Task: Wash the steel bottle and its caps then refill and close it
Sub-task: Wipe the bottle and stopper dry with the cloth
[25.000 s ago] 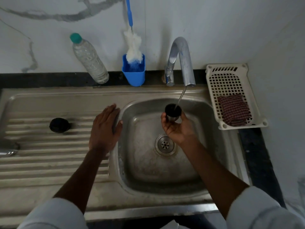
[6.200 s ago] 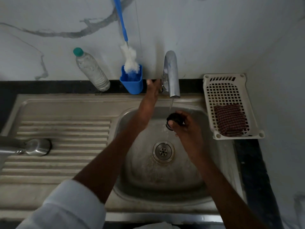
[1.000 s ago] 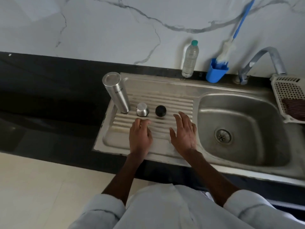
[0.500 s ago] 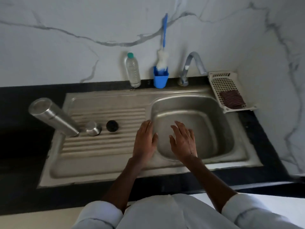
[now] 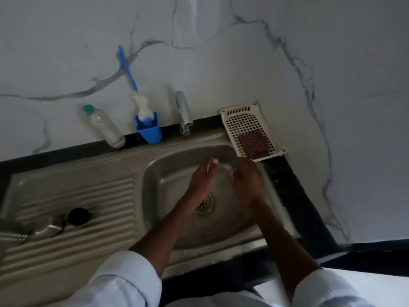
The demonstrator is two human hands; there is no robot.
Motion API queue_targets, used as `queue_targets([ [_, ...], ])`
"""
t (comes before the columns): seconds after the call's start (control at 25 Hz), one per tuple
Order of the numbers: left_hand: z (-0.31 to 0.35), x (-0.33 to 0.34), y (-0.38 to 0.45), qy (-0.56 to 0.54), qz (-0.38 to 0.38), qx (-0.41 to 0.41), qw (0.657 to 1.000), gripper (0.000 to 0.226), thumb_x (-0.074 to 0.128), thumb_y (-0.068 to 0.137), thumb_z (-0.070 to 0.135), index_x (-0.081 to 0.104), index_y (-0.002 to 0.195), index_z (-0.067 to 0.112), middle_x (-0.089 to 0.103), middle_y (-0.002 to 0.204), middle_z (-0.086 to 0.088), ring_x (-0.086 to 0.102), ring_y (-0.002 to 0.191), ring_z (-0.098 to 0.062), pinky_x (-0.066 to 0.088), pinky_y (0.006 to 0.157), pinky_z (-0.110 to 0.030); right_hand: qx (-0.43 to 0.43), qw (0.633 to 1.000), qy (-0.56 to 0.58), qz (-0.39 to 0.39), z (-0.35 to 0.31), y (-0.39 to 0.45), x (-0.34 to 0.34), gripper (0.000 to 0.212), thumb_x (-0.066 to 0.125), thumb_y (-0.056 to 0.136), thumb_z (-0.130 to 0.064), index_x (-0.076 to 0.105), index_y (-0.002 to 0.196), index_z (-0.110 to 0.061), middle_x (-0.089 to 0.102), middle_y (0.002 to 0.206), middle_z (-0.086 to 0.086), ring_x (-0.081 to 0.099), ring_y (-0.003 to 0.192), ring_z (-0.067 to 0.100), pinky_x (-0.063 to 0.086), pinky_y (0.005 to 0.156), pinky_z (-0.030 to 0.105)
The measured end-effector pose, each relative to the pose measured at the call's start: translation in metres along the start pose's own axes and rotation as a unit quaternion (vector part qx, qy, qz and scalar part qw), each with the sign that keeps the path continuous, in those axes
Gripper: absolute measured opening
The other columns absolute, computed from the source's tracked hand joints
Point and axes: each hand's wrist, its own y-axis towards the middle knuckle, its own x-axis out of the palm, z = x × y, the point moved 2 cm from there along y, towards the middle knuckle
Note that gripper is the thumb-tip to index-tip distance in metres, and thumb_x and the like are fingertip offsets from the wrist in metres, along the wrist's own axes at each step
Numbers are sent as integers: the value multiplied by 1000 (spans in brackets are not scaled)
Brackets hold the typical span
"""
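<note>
We see both hands held over the steel sink basin (image 5: 168,173), and neither one holds anything. The left hand (image 5: 202,181) has its fingers straight and close together, pointing toward the back wall of the basin. The right hand (image 5: 249,185) is beside it, a little apart, with fingers loosely bent and relaxed. Both forearms reach forward from pale sleeves (image 5: 124,282), above the round drain (image 5: 204,203).

The task's things lie well apart from the hands, on the ribbed steel draining board (image 5: 88,235) at the left. The round black cap (image 5: 78,216) sits there, and just beside it, to the left, the shiny steel cap (image 5: 47,227). At the left edge we see only a part of the steel bottle (image 5: 8,237), which is blurred.

The curved steel tap (image 5: 183,109) stands behind the basin.
</note>
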Motion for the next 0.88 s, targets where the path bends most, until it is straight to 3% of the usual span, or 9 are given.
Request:
queue_targets([
  [0.12, 42, 36, 21, -97, 7, -26, 995, 44, 35, 115, 29, 54, 145, 4, 52, 133, 5, 51, 122, 1, 34, 88, 2, 3, 1000, 29, 7, 27, 53, -20, 33, 59, 92, -17, 71, 123, -14, 71, 124, 10, 66, 116, 32, 52, 99, 40],
  [0.2, 60, 57, 28, -168, -11, -58, 984, 44, 27, 116, 28, 45, 151, 9, 46, 139, 8, 44, 129, -1, 33, 100, -2, -39, 999, -2, -17, 41, 86, -20, 41, 53, 91, -20, 67, 129, -20, 64, 135, 8, 58, 129, 32, 47, 109, 41],
  [0.28, 66, 78, 40, -217, -24, -91, 972, 39, 21, 115, 37, 45, 143, 25, 50, 135, 16, 55, 117, 6, 38, 107, -15, -61, 996, -47, -47, 54, 116, -14, 41, 58, 89, -17, 66, 129, -24, 61, 137, 7, 57, 129, 33, 48, 108, 45],
  [0.36, 63, 94, 55, -269, -39, -113, 956, 47, 20, 114, 44, 54, 138, 23, 61, 134, 7, 66, 93, 13, 50, 98, -15, -16, 989, -109, -101, 64, 140, -7, 41, 64, 91, -28, 63, 132, -25, 57, 140, 7, 56, 127, 32, 50, 102, 49],
  [0.4, 58, 99, 61, -282, -35, -125, 951, 53, 21, 113, 46, 58, 138, 18, 64, 136, 0, 70, 88, 9, 55, 86, -12, 13, 981, -145, -130, 66, 148, -3, 48, 67, 91, -38, 58, 136, -24, 53, 145, 7, 54, 130, 33, 50, 102, 51],
  [0.48, 48, 100, 69, -267, -25, -135, 954, 61, 24, 112, 51, 62, 140, 12, 70, 134, -8, 72, 88, 0, 53, 67, -9, 50, 962, -205, -171, 73, 155, 6, 69, 73, 85, -50, 49, 144, -23, 43, 153, 9, 48, 135, 35, 47, 104, 55],
  [0.56, 44, 96, 72, -242, -33, -146, 959, 61, 25, 111, 53, 63, 137, 14, 74, 119, 0, 74, 84, 3, 51, 62, -8, 54, 958, -224, -172, 75, 159, 12, 79, 81, 79, -47, 47, 146, -23, 38, 156, 9, 45, 136, 36, 46, 106, 55],
  [0.76, 35, 91, 83, -277, -54, -193, 940, 53, 24, 111, 55, 63, 129, 23, 74, 103, 14, 71, 76, 9, 50, 68, -15, 16, 993, -85, -76, 76, 162, 8, 26, 68, 93, -36, 73, 118, -31, 63, 132, 0, 61, 116, 26, 47, 96, 34],
  [0.88, 37, 90, 82, -274, -66, -181, 942, 49, 24, 111, 54, 65, 120, 29, 75, 100, 20, 71, 87, 8, 48, 76, -21, 71, 998, -3, 0, 68, 164, -11, 18, 61, 97, -27, 78, 100, -27, 76, 104, -2, 70, 93, 20, 48, 73, 23],
])
